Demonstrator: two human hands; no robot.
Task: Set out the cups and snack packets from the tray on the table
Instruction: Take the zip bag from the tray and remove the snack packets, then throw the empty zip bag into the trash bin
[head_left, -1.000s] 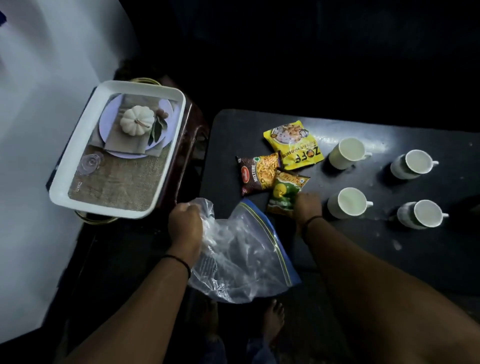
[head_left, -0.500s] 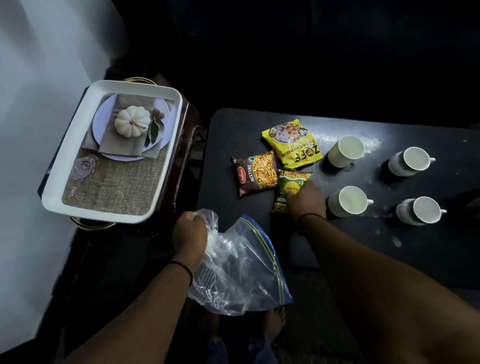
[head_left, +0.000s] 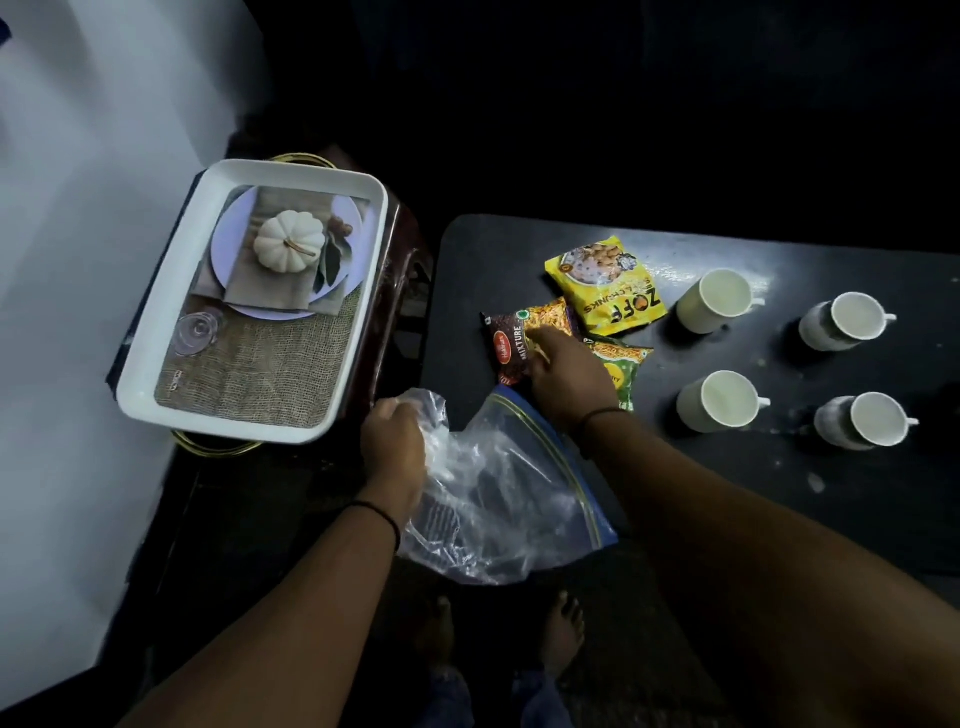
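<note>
- Nearest: clear zip bag (head_left: 498, 499) hanging off the near bench edge, bunched at its left corner in the left hand (head_left: 393, 447), closed round the plastic.
- Right hand (head_left: 566, 374) laid palm-down across the brown mixture packet (head_left: 511, 338) and green packet (head_left: 621, 371), fingers curled over them; firm grip or mere touch cannot be told.
- Yellow packet (head_left: 605, 286) flat on the bench (head_left: 779, 499) just beyond, touching the brown one.
- Four white cups (head_left: 719, 400), (head_left: 860, 418), (head_left: 714, 299), (head_left: 841, 319) upright in two rows to the right, apart from each other.
- Farthest left: white tray (head_left: 156, 322) on a stand, showing only its printed liner.
- Judged: unloading complete; only tidying of packets and disposal of bag apparently outstanding.
</note>
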